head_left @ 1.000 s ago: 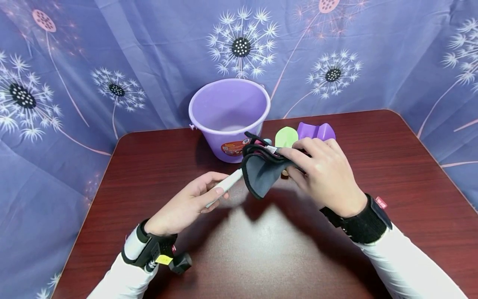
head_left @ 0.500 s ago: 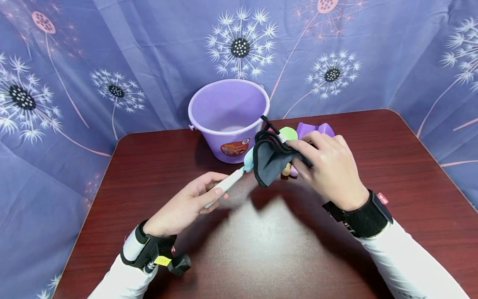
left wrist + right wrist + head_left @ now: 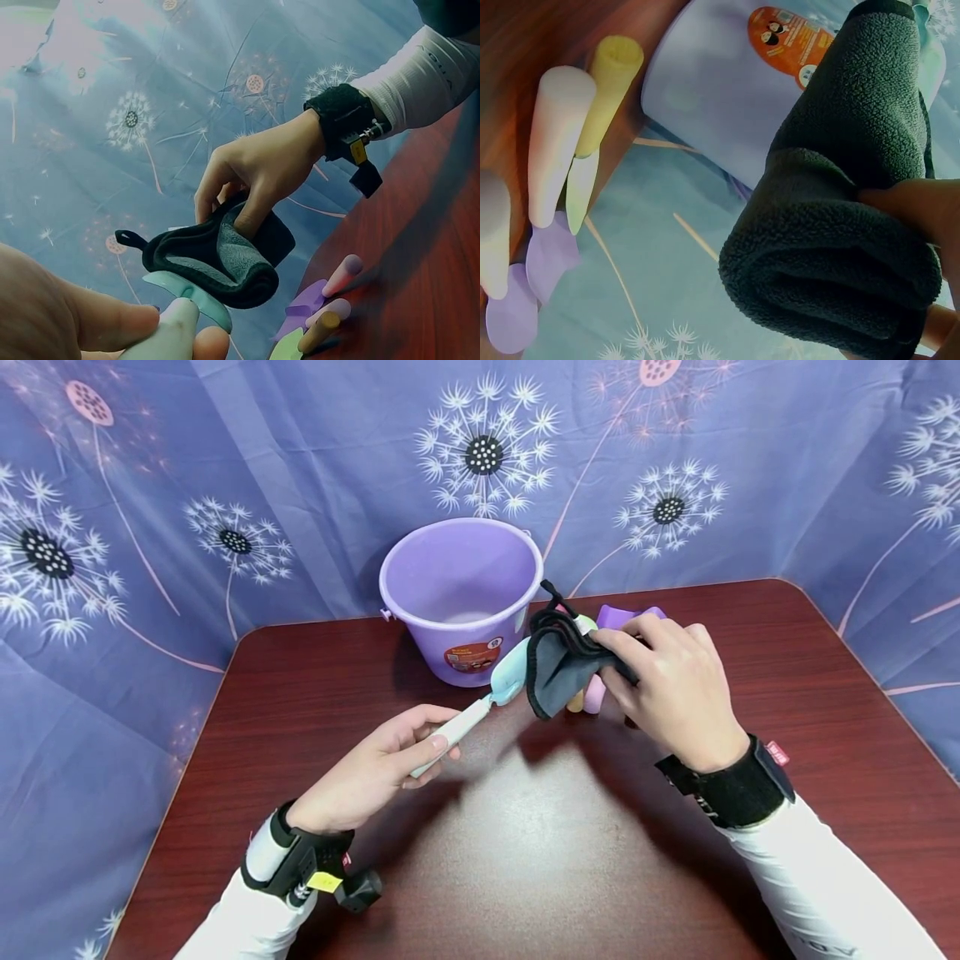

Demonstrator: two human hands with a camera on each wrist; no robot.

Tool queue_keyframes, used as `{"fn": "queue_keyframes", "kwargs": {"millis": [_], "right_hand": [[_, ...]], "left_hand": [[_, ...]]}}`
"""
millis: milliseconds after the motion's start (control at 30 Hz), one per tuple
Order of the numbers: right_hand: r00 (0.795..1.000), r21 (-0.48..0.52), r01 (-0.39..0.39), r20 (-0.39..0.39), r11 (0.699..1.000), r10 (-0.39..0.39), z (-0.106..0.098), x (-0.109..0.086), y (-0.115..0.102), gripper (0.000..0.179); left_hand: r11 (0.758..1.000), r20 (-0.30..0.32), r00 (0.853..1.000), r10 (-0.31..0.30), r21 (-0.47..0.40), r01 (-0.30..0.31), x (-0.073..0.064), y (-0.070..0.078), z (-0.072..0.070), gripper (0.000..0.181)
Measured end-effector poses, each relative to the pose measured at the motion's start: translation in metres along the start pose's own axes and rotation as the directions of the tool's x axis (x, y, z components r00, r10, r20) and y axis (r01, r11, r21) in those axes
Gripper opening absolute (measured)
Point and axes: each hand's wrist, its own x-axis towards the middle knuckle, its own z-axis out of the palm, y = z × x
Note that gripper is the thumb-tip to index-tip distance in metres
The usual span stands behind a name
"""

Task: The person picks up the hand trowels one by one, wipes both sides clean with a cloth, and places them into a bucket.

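In the head view my left hand (image 3: 375,768) grips the white handle of a toy shovel (image 3: 468,717), thumb on top. Its light blue blade (image 3: 510,672) points up and to the right, towards the bucket's right side. My right hand (image 3: 671,689) pinches a folded dark grey cloth (image 3: 558,672) with black edging and a small loop. The cloth overlaps the blade's tip in this view. From the left wrist, the cloth (image 3: 214,259) appears right above the blade (image 3: 187,292). The right wrist view shows its fuzzy rolled folds (image 3: 825,247) close up.
Behind the hands a purple bucket (image 3: 416,639) with an orange label stands on the dark red table (image 3: 315,693). Right of it lie more toy tools, with a pink handle (image 3: 561,142), a yellow handle (image 3: 615,82) and purple blades (image 3: 514,319). A patterned blue curtain (image 3: 322,460) surrounds the table.
My right hand has drawn the cloth to the right and slightly farther off, baring the light blue blade that it covered. The left hand holds the shovel in nearly the same place.
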Motion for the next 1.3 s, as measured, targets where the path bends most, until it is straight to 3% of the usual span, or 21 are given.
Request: {"fn": "queue_keyframes", "kwargs": {"millis": [167,467,700,967,1300], "right_hand": [[1.0,-0.031,0.0,-0.013,1.0,-0.001,0.001,0.001,0.0,0.029],[0.996,-0.064,0.077,-0.035,0.995,-0.079,0.002,0.002,-0.002,0.026],[0.989,-0.061,0.149,0.02,0.987,-0.148,0.004,0.001,-0.005,0.028],[0.973,-0.016,0.211,0.103,0.977,-0.209,0.004,-0.002,-0.01,0.031],[0.94,0.04,0.329,0.08,0.944,-0.331,0.007,0.0,-0.02,0.027]], "left_hand": [[1.0,0.001,1.0,-0.01,-0.006,0.01,0.0,0.001,0.0,0.028],[0.999,0.024,0.999,0.034,-0.02,-0.033,0.001,0.0,0.0,0.029],[0.998,0.024,0.999,0.032,-0.053,-0.031,0.0,0.0,-0.001,0.03],[0.995,0.015,1.0,0.027,-0.101,-0.026,-0.001,0.004,-0.001,0.03],[0.992,0.019,0.999,0.038,-0.117,-0.036,-0.003,0.006,-0.005,0.031]]}}
